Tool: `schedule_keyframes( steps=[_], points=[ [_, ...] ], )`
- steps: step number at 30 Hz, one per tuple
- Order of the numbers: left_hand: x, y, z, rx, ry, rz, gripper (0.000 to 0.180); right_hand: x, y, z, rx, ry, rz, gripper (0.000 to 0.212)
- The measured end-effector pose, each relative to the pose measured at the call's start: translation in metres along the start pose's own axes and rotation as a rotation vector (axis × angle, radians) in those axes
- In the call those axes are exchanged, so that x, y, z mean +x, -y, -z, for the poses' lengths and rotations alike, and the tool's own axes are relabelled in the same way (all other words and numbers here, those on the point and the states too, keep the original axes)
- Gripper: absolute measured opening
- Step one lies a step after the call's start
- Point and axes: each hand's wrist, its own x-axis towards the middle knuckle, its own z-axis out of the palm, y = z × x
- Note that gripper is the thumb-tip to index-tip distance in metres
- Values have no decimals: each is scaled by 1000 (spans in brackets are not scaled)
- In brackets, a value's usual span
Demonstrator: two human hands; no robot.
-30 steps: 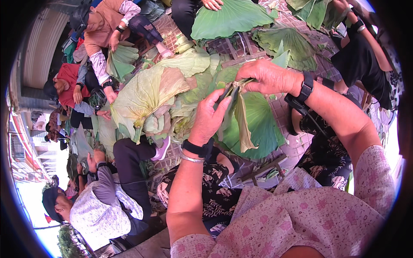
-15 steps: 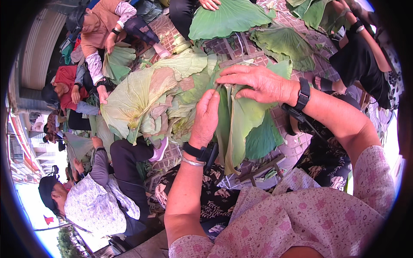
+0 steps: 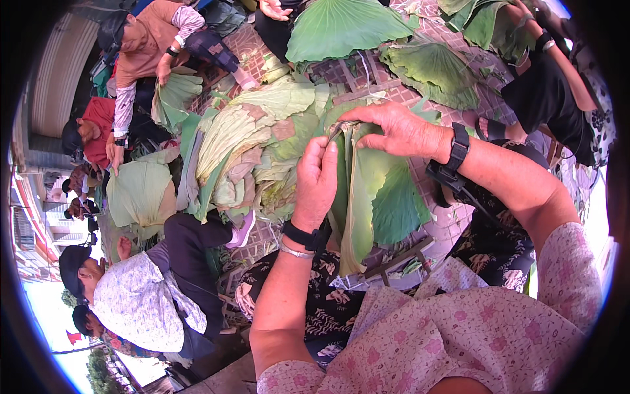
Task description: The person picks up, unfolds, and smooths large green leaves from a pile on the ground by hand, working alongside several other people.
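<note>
Two bare hands meet at the bunched top of one folded leaf [image 3: 354,223], the left hand [image 3: 317,180] pinching it between thumb and fingers, the right hand [image 3: 400,131] gripping it just beside. The leaf hangs below both hands, apparently held by its top so the loose part falls clear of the fingers; the paired grip probably steadies the narrow bunch. Whether a second leaf is folded in cannot be told. Two black wristbands [image 3: 459,146], one per arm, sit behind the hands, presumably to leave the fingers free; one silvery bracelet [image 3: 296,252] circles the left arm. Below the right hand, one darker green leaf [image 3: 401,207] spreads behind the folds. Left of the left hand lies one heap of pale leaves [image 3: 246,134], overlapped too closely to count, seemingly stacked to save room. Beyond the right hand are two broad leaves, one bright green [image 3: 351,29], one duller [image 3: 433,69]. Farther out on the left hand's side, at least four co-workers appear, one in a brown vest [image 3: 157,39] holding a fan-shaped leaf [image 3: 174,102].
</note>
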Motion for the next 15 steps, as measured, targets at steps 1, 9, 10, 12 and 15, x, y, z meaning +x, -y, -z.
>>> schedule_keyframes(
  steps=[1,9,10,12,15],
  points=[
    [0,-7,-7,-84,-8,-17,15,0,0,0,-17,67,-51,52],
    [0,-1,-6,-185,60,-21,17,-4,-2,-7,-137,-7,104,47],
    [0,-1,-5,-187,66,-21,17,-4,-1,-7,-107,-14,90,48],
    [0,0,-3,-189,71,-22,18,-3,1,-6,-73,9,59,49],
    [-1,-1,0,-187,93,56,21,-3,1,-7,17,31,27,51]
  ],
)
